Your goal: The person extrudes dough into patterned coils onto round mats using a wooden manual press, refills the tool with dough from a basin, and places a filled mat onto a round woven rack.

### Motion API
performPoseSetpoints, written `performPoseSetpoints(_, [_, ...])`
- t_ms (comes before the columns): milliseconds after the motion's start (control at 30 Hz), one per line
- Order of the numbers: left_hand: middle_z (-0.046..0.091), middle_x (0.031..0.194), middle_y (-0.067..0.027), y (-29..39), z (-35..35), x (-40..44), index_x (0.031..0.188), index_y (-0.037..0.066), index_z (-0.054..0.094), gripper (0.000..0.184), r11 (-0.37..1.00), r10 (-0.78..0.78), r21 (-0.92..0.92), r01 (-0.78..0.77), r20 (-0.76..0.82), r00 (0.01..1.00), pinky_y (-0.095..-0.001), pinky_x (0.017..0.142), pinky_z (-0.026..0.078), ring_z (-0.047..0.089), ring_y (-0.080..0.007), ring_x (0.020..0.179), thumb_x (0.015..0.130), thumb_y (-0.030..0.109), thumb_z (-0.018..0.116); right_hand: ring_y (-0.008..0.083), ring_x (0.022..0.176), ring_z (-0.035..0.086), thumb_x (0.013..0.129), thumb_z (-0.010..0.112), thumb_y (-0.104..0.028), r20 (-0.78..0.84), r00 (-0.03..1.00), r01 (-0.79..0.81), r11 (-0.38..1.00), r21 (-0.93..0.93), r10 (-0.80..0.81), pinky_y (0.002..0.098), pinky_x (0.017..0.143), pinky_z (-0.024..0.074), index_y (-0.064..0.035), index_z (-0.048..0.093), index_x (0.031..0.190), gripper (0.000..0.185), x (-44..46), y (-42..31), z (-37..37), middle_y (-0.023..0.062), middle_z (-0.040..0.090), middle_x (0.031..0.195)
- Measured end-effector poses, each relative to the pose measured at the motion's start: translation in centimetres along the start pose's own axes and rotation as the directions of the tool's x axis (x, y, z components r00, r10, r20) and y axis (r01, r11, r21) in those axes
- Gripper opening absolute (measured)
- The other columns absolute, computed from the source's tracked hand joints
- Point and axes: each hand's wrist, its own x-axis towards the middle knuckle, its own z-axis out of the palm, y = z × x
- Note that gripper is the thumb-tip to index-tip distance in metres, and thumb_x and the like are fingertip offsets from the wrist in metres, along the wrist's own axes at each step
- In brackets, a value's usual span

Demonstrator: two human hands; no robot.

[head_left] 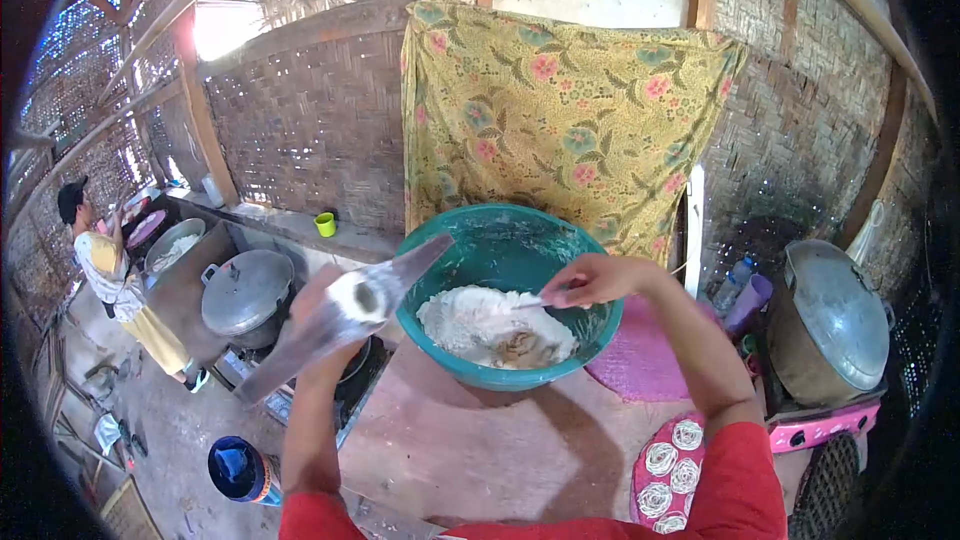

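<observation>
A large green plastic basin [510, 377] stands on the table in front of me, with a mound of white flour [470, 325] inside. A brownish wet patch shows in the flour near the basin's front. Over the basin's right side, my right hand [590, 282] is closed on the handle of a spoon [530, 303], its tip at the flour. Left of the basin, my left hand [318, 305] grips a see-through plastic bag [400, 275], smeared by motion, with a round whitish patch at its middle. The bag hides part of that hand's fingers.
A pink woven mat [655, 350] lies right of the basin. Coiled white noodles rest on a pink tray [640, 465]. Lidded pots stand at left [248, 290] and right [835, 315]. Another person [120, 270] stands far left. A dark blue bucket [240, 470] sits on the floor.
</observation>
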Motion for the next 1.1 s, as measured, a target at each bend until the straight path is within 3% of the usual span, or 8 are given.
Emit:
performPoseSetpoints(200, [0.052,0.073,-0.0086,1.0,5.4,3.7,0.084,0.009,0.055,0.024,0.906,0.396,0.097,-0.412,0.149,0.906,-0.0388,0.058,0.045,0.056,-0.0290,0.069,0.065,0.022,0.065,0.0020,0.051,0.028,0.093,0.053,-0.036,0.142,0.968,-0.251,0.832,0.495,0.208,0.0192,0.043,0.0195,-0.0072,0.063,0.113,0.037,-3.3,-5.4,-2.0,-0.0089,0.031,0.058])
performPoseSetpoints(333, [0.052,0.079,-0.0085,3.2,7.6,4.4,0.088,0.010,0.053,0.026,0.891,0.399,0.149,-0.430,0.199,0.895,-0.0387,0.061,0.044,0.056,-0.0277,0.077,0.067,0.022,0.063,0.0067,0.049,0.038,0.092,0.054,-0.033,-0.116,0.983,-0.153,0.986,-0.072,0.144,0.0259,0.045,0.0319,-0.0067,0.065,0.107,0.032,-2.0,-7.2,-1.7,-0.0081,0.033,0.053])
performPoseSetpoints(400, [0.052,0.079,-0.0086,4.8,8.1,4.7,0.087,0.009,0.053,0.031,0.884,0.401,0.172,-0.434,0.196,0.895,-0.0393,0.061,0.045,0.057,-0.0281,0.076,0.065,0.026,0.065,0.0146,0.053,0.051,0.086,0.056,-0.023,-0.482,0.850,-0.207,0.704,-0.679,-0.215,0.0321,0.050,0.0418,-0.0075,0.064,0.107,0.028,-1.6,-9.0,0.3,-0.0019,0.043,0.055])
performPoseSetpoints(433, [0.052,0.079,-0.0088,5.9,7.8,4.9,0.087,0.009,0.052,0.033,0.898,0.400,0.111,-0.426,0.200,0.895,-0.0396,0.061,0.045,0.057,-0.0286,0.075,0.064,0.028,0.067,0.0146,0.053,0.051,0.086,0.056,-0.023,-0.487,0.847,-0.211,0.706,-0.676,-0.214,0.0321,0.050,0.0418,-0.0075,0.064,0.107,0.028,-1.0,-9.3,1.8,-0.0019,0.043,0.055])
performPoseSetpoints(500, [0.053,0.079,-0.0092,6.2,7.7,5.3,0.088,0.008,0.053,0.043,0.917,0.384,0.025,-0.398,0.215,0.898,-0.0403,0.061,0.046,0.057,-0.0298,0.074,0.059,0.032,0.072,0.0201,0.062,0.057,0.078,0.054,-0.016,-0.450,0.781,-0.332,0.323,-0.886,-0.433,0.0341,0.056,0.0466,-0.0087,0.060,0.109,0.032,-0.1,-9.4,4.6,0.0036,0.052,0.069])
performPoseSetpoints(733, [0.064,0.100,-0.0109,2.3,8.6,5.6,0.104,0.007,0.060,0.048,0.966,0.255,-0.049,-0.254,0.336,0.906,-0.0342,0.077,0.050,0.063,-0.0263,0.093,0.063,0.028,0.075,0.0198,0.066,0.059,0.077,0.053,-0.015,-0.432,0.740,-0.308,0.311,-0.899,-0.516,0.0333,0.056,0.0473,-0.0072,0.058,0.097,0.022,-3.0,-9.3,4.7,0.0045,0.054,0.075])
performPoseSetpoints(867, [0.067,0.090,-0.0052,-1.8,11.8,6.2,0.099,0.008,0.062,0.032,0.935,0.262,-0.260,-0.243,0.040,0.964,-0.0254,0.068,0.050,0.065,-0.0153,0.078,0.072,0.021,0.074,0.0220,0.066,0.060,0.077,0.053,-0.013,-0.594,0.646,-0.390,0.462,-0.797,-0.479,0.0355,0.056,0.0481,-0.0088,0.060,0.099,0.024,-5.2,-9.7,2.0,0.0052,0.056,0.077])
performPoseSetpoints(1100, [0.059,0.074,-0.0111,4.5,8.1,6.6,0.082,0.008,0.056,0.033,0.967,0.255,-0.030,-0.253,0.071,0.964,-0.0374,0.063,0.049,0.061,-0.0311,0.071,0.066,0.030,0.074,0.0227,0.066,0.061,0.074,0.055,-0.011,-0.549,0.669,-0.351,0.438,-0.827,-0.501,0.0373,0.055,0.0484,-0.0103,0.061,0.099,0.026,-3.6,-11.2,1.9,0.0049,0.057,0.078])
